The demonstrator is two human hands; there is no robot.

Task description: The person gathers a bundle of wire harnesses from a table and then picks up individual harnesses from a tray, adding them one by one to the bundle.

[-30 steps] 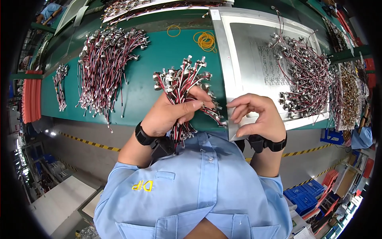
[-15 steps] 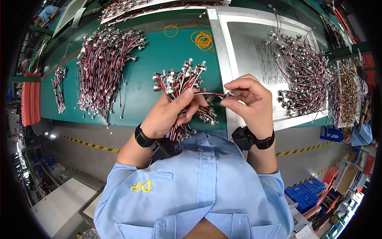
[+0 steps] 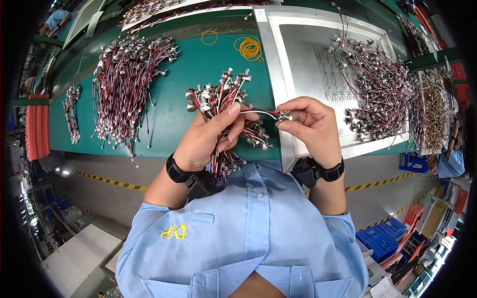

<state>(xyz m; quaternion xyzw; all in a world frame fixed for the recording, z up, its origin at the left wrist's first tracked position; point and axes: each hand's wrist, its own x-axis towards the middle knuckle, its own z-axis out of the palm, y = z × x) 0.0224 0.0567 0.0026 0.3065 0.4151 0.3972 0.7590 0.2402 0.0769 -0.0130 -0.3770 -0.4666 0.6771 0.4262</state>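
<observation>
Green surface [image 3: 174, 99] stretching across workshop bench, carrying wire piles, yellow rubber bands [image 3: 250, 48], metal tray [image 3: 298, 44].

Left hand [image 3: 211, 139] closing round wire bundle [image 3: 221, 107], gripping it above front edge of surface. Right hand [image 3: 310, 126] pinching single wire [image 3: 266, 114] by metal end, pulling it sideways from bundle.

Risks, judging: strand snagging neighbours, dragging extras out; loosening grip letting bundle fan and spill.

Bundle looking like short red, black, white leads, silver cylindrical ends splaying upward.
</observation>
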